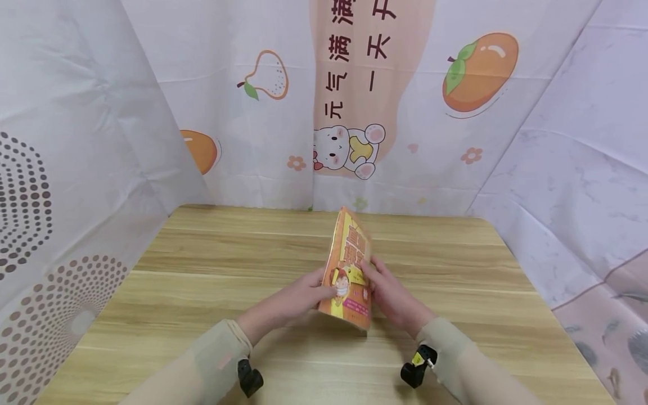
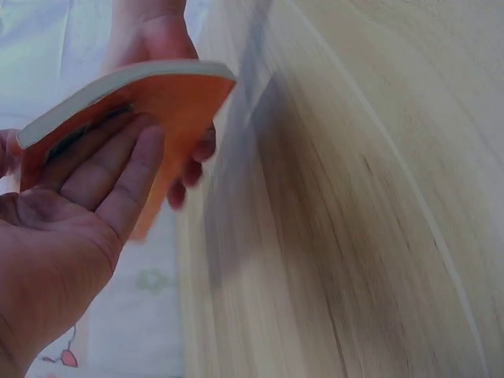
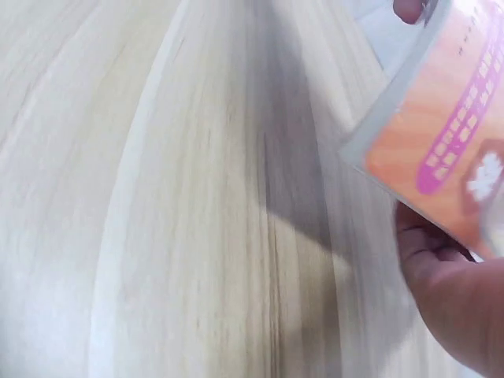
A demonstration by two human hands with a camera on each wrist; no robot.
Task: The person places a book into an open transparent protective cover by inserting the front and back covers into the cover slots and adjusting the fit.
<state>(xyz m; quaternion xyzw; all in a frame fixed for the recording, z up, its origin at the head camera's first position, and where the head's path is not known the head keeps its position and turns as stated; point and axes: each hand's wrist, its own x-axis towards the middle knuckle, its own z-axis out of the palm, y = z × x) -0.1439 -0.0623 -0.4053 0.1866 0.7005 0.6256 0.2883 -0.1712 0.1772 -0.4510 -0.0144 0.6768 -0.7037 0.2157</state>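
Observation:
A thin orange and yellow book (image 1: 349, 270) with a cartoon figure and lettering on its cover is held up over the table, tilted on edge. My left hand (image 1: 298, 295) grips its left side, thumb on the front cover. In the left wrist view the fingers of that left hand (image 2: 71, 228) lie against the plain orange back cover (image 2: 185, 102), and the pages bow slightly. My right hand (image 1: 395, 295) holds the right side with the thumb over the cover. The right wrist view shows the right hand (image 3: 453, 295) below the book's corner (image 3: 417, 146), fingers partly hidden behind it.
The wood-grain table (image 1: 228, 247) extends around both hands. Behind it hangs a printed cloth (image 1: 273, 140) with fruit and a cartoon animal. More cloth closes in the left side (image 1: 101, 185) and right side (image 1: 547, 185). A small black device (image 1: 419, 365) sits at each wrist.

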